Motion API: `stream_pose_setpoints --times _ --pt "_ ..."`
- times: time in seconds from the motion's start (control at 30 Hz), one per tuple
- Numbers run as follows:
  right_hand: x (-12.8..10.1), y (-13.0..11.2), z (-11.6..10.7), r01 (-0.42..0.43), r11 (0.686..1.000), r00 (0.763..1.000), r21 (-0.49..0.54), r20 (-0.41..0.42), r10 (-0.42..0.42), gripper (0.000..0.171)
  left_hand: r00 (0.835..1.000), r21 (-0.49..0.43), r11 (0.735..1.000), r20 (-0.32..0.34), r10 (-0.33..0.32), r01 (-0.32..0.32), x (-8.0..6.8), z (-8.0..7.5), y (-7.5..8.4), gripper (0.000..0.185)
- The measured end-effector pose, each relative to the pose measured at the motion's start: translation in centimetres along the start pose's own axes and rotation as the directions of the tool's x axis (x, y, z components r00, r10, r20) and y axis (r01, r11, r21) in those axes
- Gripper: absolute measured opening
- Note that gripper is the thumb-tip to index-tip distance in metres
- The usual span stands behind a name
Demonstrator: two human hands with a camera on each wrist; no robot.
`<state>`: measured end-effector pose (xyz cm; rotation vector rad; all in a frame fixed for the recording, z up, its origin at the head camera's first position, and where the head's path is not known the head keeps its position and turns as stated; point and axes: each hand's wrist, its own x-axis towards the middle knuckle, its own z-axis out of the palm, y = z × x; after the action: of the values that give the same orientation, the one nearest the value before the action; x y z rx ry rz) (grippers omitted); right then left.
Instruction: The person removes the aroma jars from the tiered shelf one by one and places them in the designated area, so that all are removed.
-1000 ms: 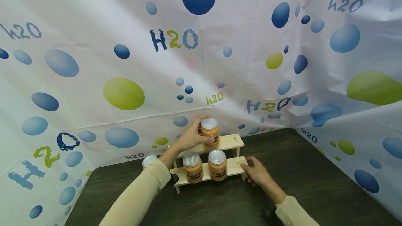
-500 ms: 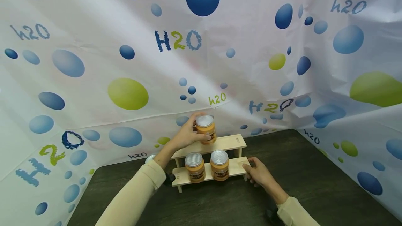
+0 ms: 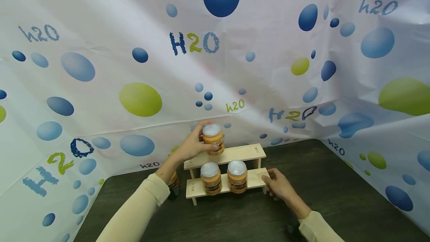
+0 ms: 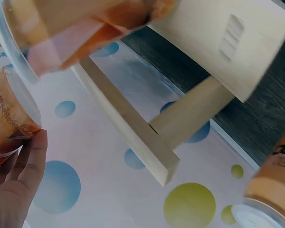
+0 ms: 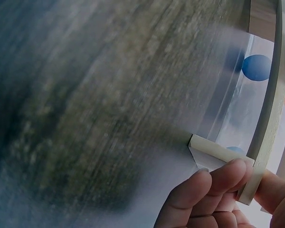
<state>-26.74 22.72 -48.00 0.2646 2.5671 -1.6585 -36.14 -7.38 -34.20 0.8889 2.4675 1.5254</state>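
Note:
My left hand point(image 3: 193, 146) grips an orange jar with a silvery lid point(image 3: 214, 141), upright over the left half of the upper step point(image 3: 242, 154) of a pale wooden two-tier rack. In the left wrist view, a gap shows between this jar point(image 4: 12, 114) and the rack's upper plank point(image 4: 128, 128). Two like jars, a left one point(image 3: 211, 182) and a right one point(image 3: 237, 180), stand on the lower step point(image 3: 255, 177). My right hand point(image 3: 279, 186) pinches that step's right end; the right wrist view shows thumb and fingers on opposite sides of the plank point(image 5: 268, 109).
Another orange jar point(image 3: 174, 182) stands on the dark wooden table point(image 3: 228, 219), left of the rack and partly hidden by my left forearm. Behind the rack hangs a white sheet point(image 3: 235, 66) printed with blue and green drops.
My left hand has carried the jar leftward along the upper step. The jar on the table shows more below my forearm. My right hand keeps its hold on the rack.

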Motion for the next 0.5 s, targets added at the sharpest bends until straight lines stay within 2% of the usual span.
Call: stream_pose_setpoints --times 0.2,0.5 --pt "-0.1 0.0 0.0 0.0 1.0 1.0 0.0 0.006 0.0 0.041 1.0 0.014 1.0 -0.002 -0.006 0.006 -0.5 -0.6 -0.3 0.087" --pt "-0.1 -0.2 -0.1 -0.012 1.0 1.0 -0.008 0.008 0.012 0.041 0.999 0.041 0.998 -0.013 -0.043 0.044 -1.0 -1.2 0.1 0.088"
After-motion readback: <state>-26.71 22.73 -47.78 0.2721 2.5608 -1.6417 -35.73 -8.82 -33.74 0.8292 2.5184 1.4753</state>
